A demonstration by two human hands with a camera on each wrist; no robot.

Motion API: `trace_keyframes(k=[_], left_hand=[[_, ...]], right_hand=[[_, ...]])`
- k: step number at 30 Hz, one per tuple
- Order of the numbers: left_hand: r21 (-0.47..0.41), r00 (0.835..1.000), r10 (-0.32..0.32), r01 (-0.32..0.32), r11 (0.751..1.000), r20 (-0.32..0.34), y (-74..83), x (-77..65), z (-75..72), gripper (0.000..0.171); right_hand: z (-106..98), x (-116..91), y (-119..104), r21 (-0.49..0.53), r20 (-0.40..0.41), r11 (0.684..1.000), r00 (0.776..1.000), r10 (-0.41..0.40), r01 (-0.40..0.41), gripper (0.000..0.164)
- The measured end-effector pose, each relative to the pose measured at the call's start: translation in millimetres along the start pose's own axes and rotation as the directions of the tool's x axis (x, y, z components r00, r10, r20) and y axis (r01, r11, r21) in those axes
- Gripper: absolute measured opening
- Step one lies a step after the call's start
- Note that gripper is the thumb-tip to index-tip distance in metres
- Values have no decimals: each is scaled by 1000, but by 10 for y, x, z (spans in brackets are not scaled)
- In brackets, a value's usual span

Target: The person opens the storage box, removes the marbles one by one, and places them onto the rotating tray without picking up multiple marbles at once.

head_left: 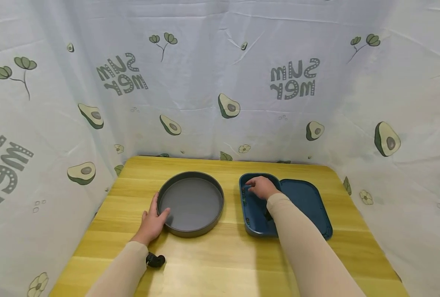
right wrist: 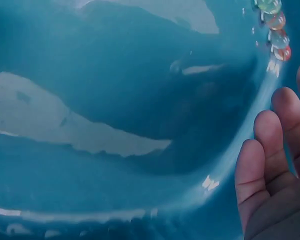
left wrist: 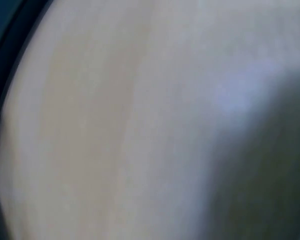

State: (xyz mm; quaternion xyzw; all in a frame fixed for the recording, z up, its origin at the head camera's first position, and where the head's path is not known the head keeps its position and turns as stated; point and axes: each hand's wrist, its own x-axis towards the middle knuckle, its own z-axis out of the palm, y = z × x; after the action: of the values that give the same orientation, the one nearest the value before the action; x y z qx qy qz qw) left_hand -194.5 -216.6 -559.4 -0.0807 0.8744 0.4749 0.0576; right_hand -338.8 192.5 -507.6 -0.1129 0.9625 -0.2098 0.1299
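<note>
A round dark grey pan (head_left: 192, 202) lies on the table, left of centre. At its left edge my left hand (head_left: 152, 227) touches it with spread fingers, the thumb over the rim. To the right, my right hand (head_left: 262, 187) reaches into a blue tub (head_left: 255, 222), fingers lightly bent near the far left corner. In the right wrist view its fingers (right wrist: 267, 130) extend beside a row of small translucent coloured balls (right wrist: 279, 37) along the tub's edge; nothing shows held, and the thumb is out of sight. More balls (head_left: 244, 198) line the tub's left side.
A flat blue lid (head_left: 305, 202) lies against the tub's right side, partly behind my right forearm. The yellow wood-grain table (head_left: 212, 264) meets a white curtain (head_left: 205, 82) printed with avocados at the back and sides. A black wrist camera (head_left: 155, 260) sits under my left wrist.
</note>
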Motion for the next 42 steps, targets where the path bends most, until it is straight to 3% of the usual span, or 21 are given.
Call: trace_keyframes(k=[9, 30, 42], left_hand=[[7, 1000, 4, -4, 1000, 7, -6, 12, 61, 82], [-8, 1000, -12, 12, 1000, -10, 79, -19, 34, 80], [-1, 1000, -11, 11, 1000, -12, 26, 15, 3, 81]], right_hand=[[46, 39, 29, -64, 19, 998, 1000, 4, -3, 33], [158, 150, 72, -47, -4, 999, 1000, -13, 13, 27], [206, 225, 34, -22, -14, 1000, 1000, 2, -2, 24]])
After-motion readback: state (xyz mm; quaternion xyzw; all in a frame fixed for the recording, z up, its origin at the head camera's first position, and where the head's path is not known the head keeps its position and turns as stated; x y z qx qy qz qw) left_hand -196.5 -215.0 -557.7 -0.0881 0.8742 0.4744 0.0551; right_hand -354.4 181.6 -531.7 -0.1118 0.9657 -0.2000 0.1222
